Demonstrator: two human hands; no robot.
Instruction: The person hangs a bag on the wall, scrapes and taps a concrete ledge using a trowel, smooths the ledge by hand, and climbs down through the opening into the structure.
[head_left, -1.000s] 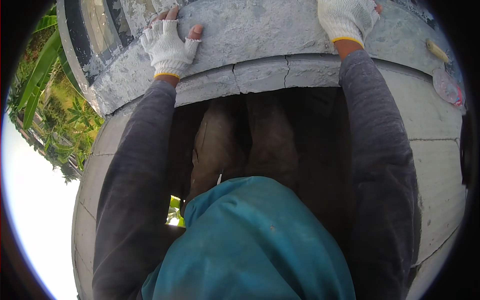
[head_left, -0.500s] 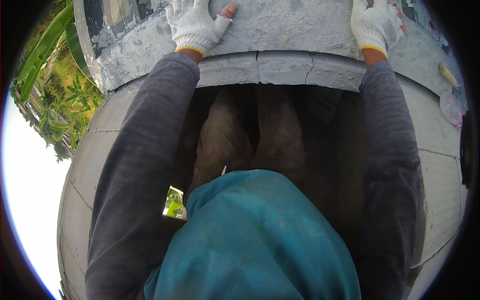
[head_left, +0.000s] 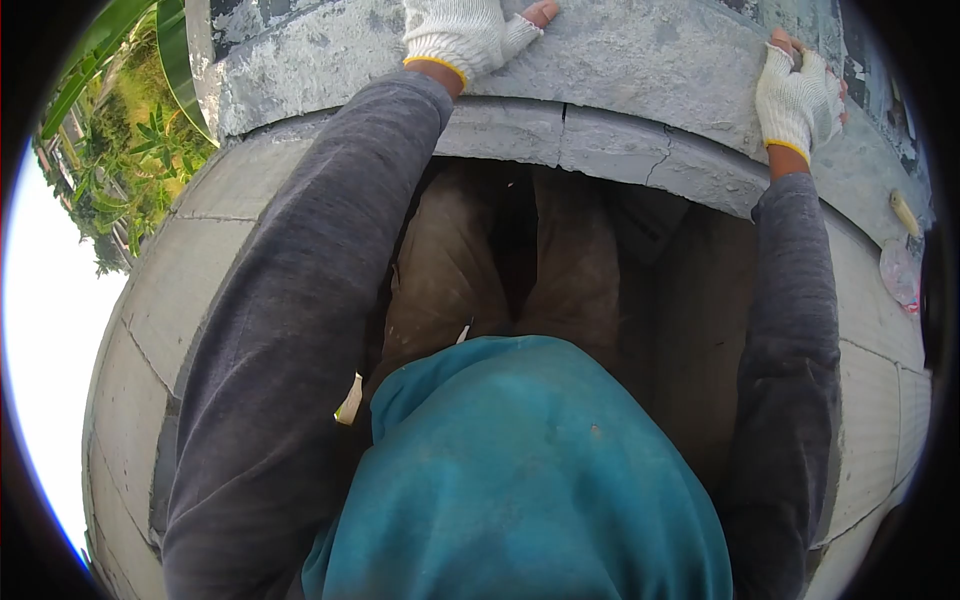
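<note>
Both hands wear white knit gloves with yellow cuffs and bare fingertips. My left hand (head_left: pixel 468 32) rests on the rough grey concrete ledge (head_left: pixel 620 60) at the top, its thumb stretched out to the right; the other fingers are cut off by the frame's top edge. Farther right, my right hand (head_left: pixel 798 92) lies on the same ledge with fingers partly spread and nothing visible in it. Below the ledge runs a cracked grey block edge (head_left: pixel 610 150). My teal shirt (head_left: pixel 530 470) and brown trousers (head_left: pixel 450 270) show between my arms, above a dark opening.
Pale block walls stand at the left (head_left: pixel 200 240) and right (head_left: pixel 875 410). On the ledge's right end lie a light-coloured handle-like piece (head_left: pixel 904 213) and a clear plastic bag (head_left: pixel 899 272). Green plants (head_left: pixel 150 150) grow beyond the wall at the upper left.
The view has turned, so the ledge slopes down to the right and the bag sits lower. My left hand appears farther right and higher; my right hand appears farther right and lower.
</note>
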